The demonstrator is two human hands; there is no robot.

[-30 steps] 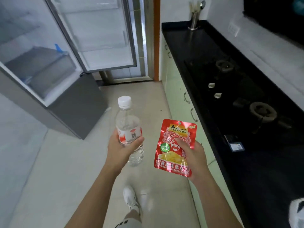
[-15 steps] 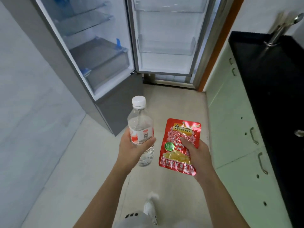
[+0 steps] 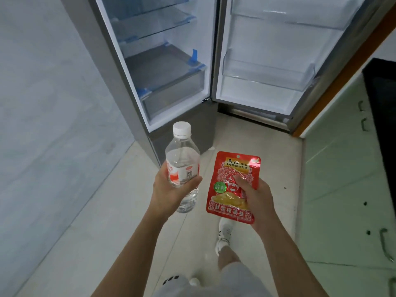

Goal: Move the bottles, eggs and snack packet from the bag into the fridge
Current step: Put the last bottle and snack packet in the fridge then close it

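Observation:
My left hand (image 3: 171,189) grips a clear water bottle (image 3: 182,155) with a white cap and a red-and-white label, held upright. Beside it, my right hand (image 3: 255,196) holds a red snack packet (image 3: 231,174) by its right side, face up. Straight ahead stands the fridge (image 3: 120,67) with its door (image 3: 267,39) swung open to the right. Glass shelves and a clear drawer (image 3: 171,93) show inside, and the door has transparent bins (image 3: 265,73). Both hands are short of the fridge, over the floor. No bag or eggs are in view.
A pale wall (image 3: 42,103) runs along the left. Light green cabinets (image 3: 347,179) with handles line the right, under a black counter (image 3: 383,86). An orange door frame (image 3: 342,71) stands behind the fridge door. My legs and a white shoe (image 3: 224,234) are on the tiled floor.
The view has swung left and nearer to the fridge, which now fills the top of the frame; the stove has left view. Both hands keep their hold on bottle and packet.

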